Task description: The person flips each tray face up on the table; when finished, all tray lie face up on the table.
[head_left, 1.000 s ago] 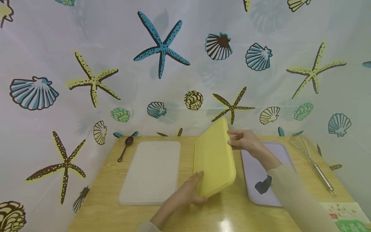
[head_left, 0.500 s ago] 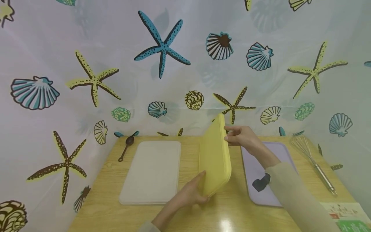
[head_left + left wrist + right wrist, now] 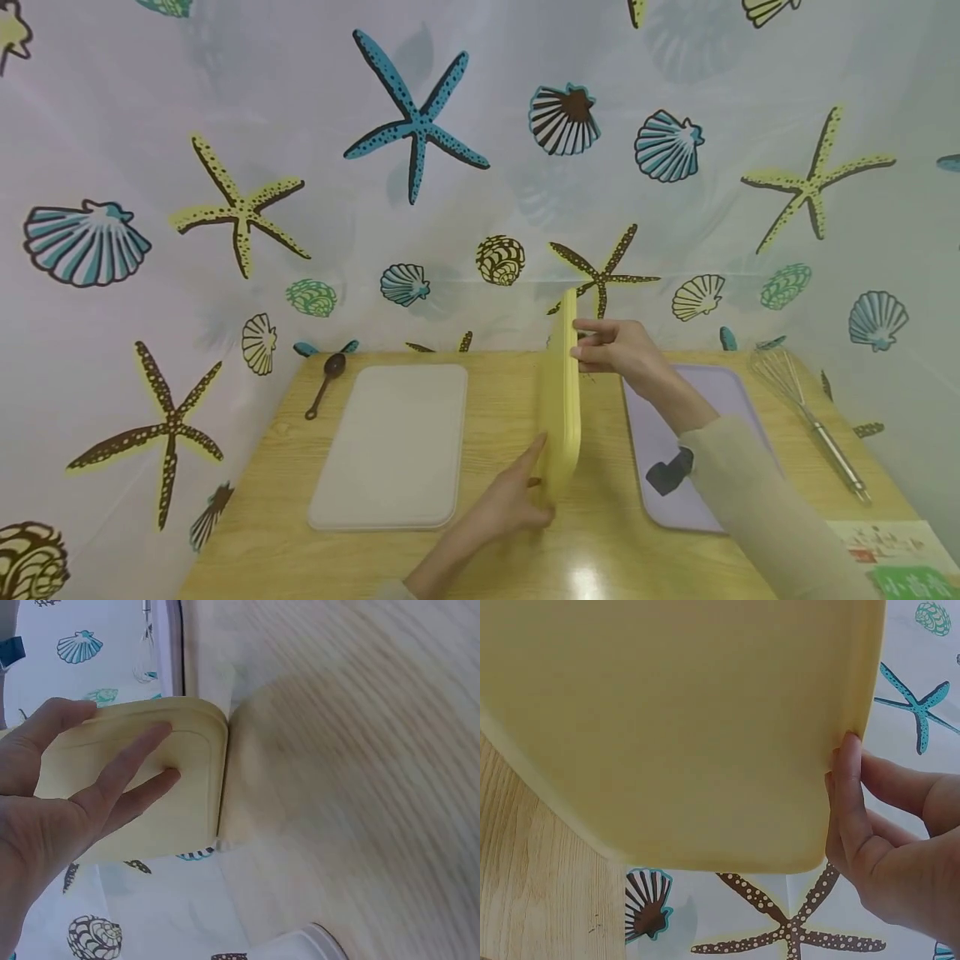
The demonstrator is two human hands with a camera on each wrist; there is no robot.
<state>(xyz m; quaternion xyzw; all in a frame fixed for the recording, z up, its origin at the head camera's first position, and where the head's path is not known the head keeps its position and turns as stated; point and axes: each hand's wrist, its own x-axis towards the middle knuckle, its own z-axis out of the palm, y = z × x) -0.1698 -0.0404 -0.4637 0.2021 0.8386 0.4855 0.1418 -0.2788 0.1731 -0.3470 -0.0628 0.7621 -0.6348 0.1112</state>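
Note:
A yellow tray [image 3: 561,400] stands on its edge mid-table, its narrow side toward me. At its far part my right hand [image 3: 624,354] pinches the rim; in the right wrist view the right fingers [image 3: 849,769] lie along the inner side, thumb behind. Down at the near corner is my left hand [image 3: 510,504]. The left wrist view has two left fingers [image 3: 124,761] stretched on the tray's outer face, with the thumb at its edge. In that view the tray's lower edge [image 3: 224,776] is right at the tabletop.
A white rectangular tray [image 3: 390,446] lies on the left, and a dark spoon [image 3: 325,385] beyond it. Under the right forearm is a purple tray [image 3: 667,425]. A wire whisk [image 3: 828,450] and a printed card [image 3: 888,542] are farther right. A shell-patterned curtain [image 3: 450,225] encloses the wooden table.
The yellow tray has turned from a tilted, face-showing pose to nearly edge-on and upright. My right hand moved slightly left and up with its rim; my left hand shifted slightly right.

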